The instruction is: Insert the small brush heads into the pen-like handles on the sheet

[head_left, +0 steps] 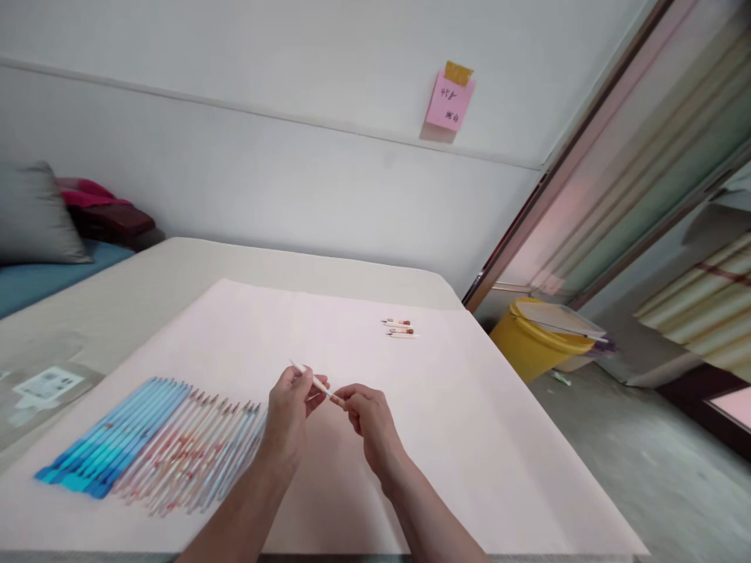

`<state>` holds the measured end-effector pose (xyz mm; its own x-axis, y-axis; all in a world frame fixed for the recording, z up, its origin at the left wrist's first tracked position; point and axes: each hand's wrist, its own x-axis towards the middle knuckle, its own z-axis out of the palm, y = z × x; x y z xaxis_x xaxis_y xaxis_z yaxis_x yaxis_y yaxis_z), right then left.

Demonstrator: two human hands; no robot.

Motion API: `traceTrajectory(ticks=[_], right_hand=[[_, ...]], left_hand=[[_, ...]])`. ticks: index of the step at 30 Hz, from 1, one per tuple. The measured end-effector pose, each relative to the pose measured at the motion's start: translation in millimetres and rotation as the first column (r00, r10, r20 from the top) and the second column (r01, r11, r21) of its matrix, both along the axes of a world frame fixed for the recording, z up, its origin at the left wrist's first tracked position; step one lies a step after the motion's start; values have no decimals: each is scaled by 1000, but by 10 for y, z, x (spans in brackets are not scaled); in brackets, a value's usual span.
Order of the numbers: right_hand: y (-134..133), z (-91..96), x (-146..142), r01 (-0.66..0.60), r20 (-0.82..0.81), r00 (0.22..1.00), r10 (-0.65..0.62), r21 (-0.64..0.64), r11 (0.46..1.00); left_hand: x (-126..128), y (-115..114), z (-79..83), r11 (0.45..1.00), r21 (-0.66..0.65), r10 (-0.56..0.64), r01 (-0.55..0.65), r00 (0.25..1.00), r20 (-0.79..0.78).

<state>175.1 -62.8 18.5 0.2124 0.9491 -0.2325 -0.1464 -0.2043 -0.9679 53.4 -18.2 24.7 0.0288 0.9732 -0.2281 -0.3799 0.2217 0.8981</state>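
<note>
Both hands meet over the pale sheet (458,438). A slim white pen (320,384) slants between them, its pointed tip up to the left and its brownish end down to the right. My left hand (287,407) is closed around the white barrel. Thumb and fingers of my right hand (371,418) pinch the brownish end. Left of my hands lies a row of blue pens (126,430), their darker ends toward me. Beside them, several pale patterned pens (188,453) lie side by side, partly hidden by my left forearm.
Small brown-and-white pen parts (400,328) lie farther back on the sheet. A clear plastic bag (47,387) with a label is at the left. Beyond the right edge stands a yellow bin (531,344). A pink note (450,102) is taped to the wall; a grey pillow (38,215) is far left.
</note>
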Motion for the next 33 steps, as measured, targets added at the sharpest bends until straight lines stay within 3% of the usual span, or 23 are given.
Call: traceTrajectory(ticks=[9, 17, 20, 23, 25, 29, 33], right_hand=[[-22, 22, -94, 98, -181, 979, -96, 1, 995], [-6, 6, -179, 123, -70, 991, -114, 134, 983], [5, 3, -161, 32, -237, 971, -23, 37, 999], [10, 6, -114, -107, -482, 875, 38, -117, 987], [9, 7, -88, -173, -549, 835, 49, -177, 969], [-7, 20, -63, -209, -529, 842, 109, -133, 969], [-26, 84, -57, -136, -325, 939, 113, -49, 990]], left_hand=[[79, -102, -31, 1000, -10, -8, 8, 999, 52], [90, -144, -23, 998, -25, -50, 53, 992, 113], [66, -131, 10, 995, -14, -92, 95, 985, 146], [48, -113, 32, 990, 17, -142, 141, 978, 152], [43, -102, 38, 986, 35, -164, 161, 975, 148], [46, -100, 64, 975, 63, -220, 213, 966, 136], [55, -135, 119, 966, 61, -258, 252, 955, 144]])
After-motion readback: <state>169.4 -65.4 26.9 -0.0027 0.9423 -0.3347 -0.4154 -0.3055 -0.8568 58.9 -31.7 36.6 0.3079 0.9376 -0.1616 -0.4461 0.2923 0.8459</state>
